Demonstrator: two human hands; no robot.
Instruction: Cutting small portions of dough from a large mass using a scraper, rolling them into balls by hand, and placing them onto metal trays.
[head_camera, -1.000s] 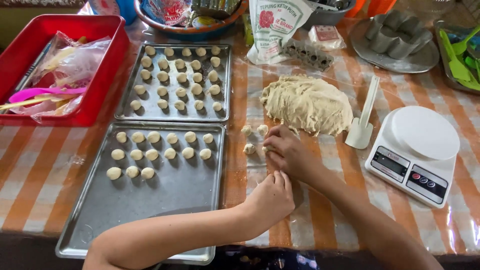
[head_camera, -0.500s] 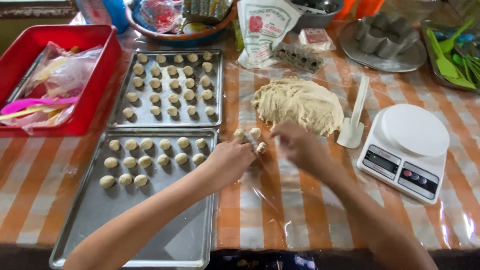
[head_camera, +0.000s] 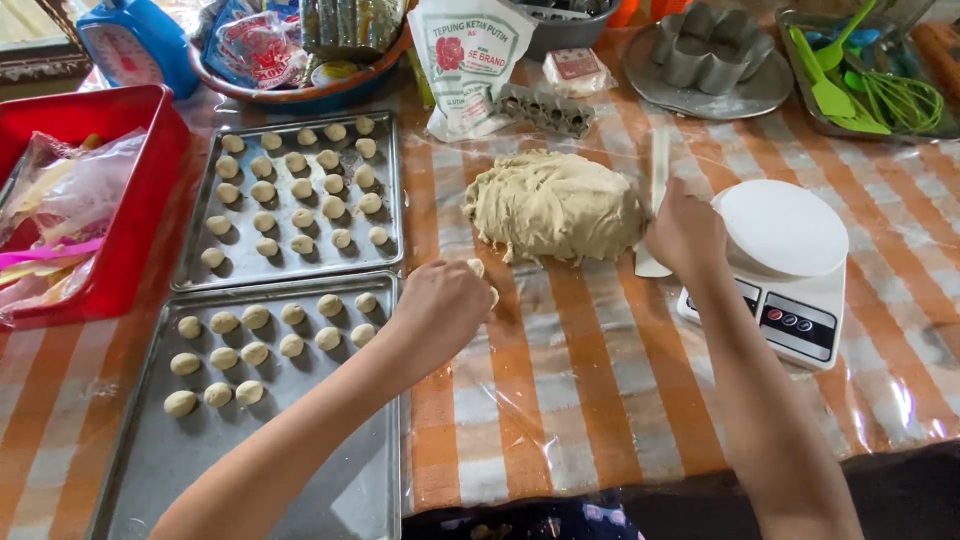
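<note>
Left hand (head_camera: 440, 305): curled over small dough balls (head_camera: 478, 268) at the near edge of the dough mound (head_camera: 555, 205), just beside the near tray (head_camera: 200, 470); fingers closed, grip itself hidden.

Right hand (head_camera: 685, 232): closed on the white scraper (head_camera: 658, 170), standing between mound and kitchen scale (head_camera: 780, 265), likely kept close for portioning.

Near tray: part-filled rows of balls. Far tray (head_camera: 390, 190): almost full.

Desk (head_camera: 560, 400): orange-and-white checked cloth under clear plastic, probably against sticking. Red bin (head_camera: 130, 230) at left; flour bag (head_camera: 465, 65), cutters, utensils at back.
</note>
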